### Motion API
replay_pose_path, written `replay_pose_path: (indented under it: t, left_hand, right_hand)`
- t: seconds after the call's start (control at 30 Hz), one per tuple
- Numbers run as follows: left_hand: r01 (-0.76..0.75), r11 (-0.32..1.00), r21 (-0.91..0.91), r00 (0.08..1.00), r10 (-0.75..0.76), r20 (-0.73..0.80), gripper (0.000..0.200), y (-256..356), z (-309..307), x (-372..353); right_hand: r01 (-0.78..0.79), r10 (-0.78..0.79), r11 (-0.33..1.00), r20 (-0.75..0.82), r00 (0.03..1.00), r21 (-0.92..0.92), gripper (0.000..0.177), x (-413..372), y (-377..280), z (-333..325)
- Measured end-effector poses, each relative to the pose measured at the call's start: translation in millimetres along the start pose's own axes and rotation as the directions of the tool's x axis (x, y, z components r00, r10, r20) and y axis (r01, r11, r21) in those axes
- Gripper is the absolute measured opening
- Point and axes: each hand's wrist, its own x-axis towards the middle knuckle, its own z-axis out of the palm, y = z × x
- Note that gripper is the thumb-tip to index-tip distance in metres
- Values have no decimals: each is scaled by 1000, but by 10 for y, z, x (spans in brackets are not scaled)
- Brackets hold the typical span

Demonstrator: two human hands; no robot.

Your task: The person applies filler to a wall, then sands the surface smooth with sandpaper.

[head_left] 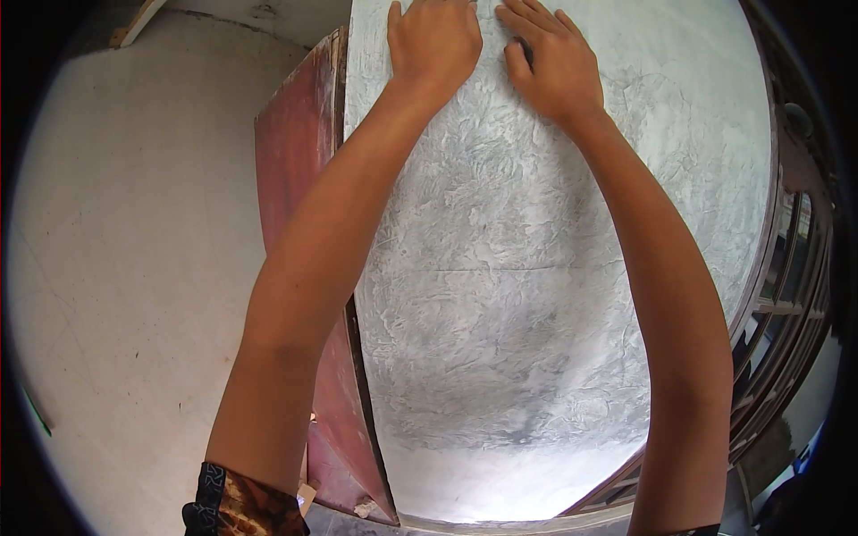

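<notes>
A pale sheet or panel [500,295] with a crinkled grey-white texture fills the middle of the view, with a thin horizontal crease across it. Near its top edge my left hand [435,45] rests on the surface, fingers bent and partly cut off by the frame. To the right of it, my right hand [556,64] lies on the same surface with its fingers spread and thumb apart. A small dark gap or shadow shows between that thumb and the fingers. Neither hand visibly holds an object.
A worn red board [299,152] runs along the panel's left side. Beyond it is a plain beige surface [134,250]. At the right stands a dark brown frame with glass panes [786,259]. A wooden piece [138,22] is at the top left.
</notes>
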Motion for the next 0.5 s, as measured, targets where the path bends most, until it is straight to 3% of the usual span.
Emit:
replay_pose_path:
  t: [0.1, 0.2, 0.33, 0.4, 0.5]
  left_hand:
    - [-85, 995, 51, 991, 80, 103, 32, 97, -173, -315]
    - [-112, 994, 3, 992, 111, 65, 33, 230, -339, -839]
    - [-135, 991, -8, 991, 135, 10, 32, -19, -123, -348]
    - [-43, 999, -9, 999, 43, -19, 35, -96, -43, -81]
    - [-81, 997, 5, 997, 81, 13, 31, 34, -121, -396]
  right_hand:
    - [4, -4, 1000, -2, 1000, 15, 44, -12, 10, 4]
    - [6, -6, 1000, -6, 1000, 26, 43, -13, 5, 7]
    - [1, -1, 1000, -3, 1000, 23, 43, 0, 2, -5]
    - [0, 1, 1000, -6, 1000, 12, 43, -8, -2, 2]
    - [3, -3, 1000, -4, 1000, 14, 43, -4, 3, 1]
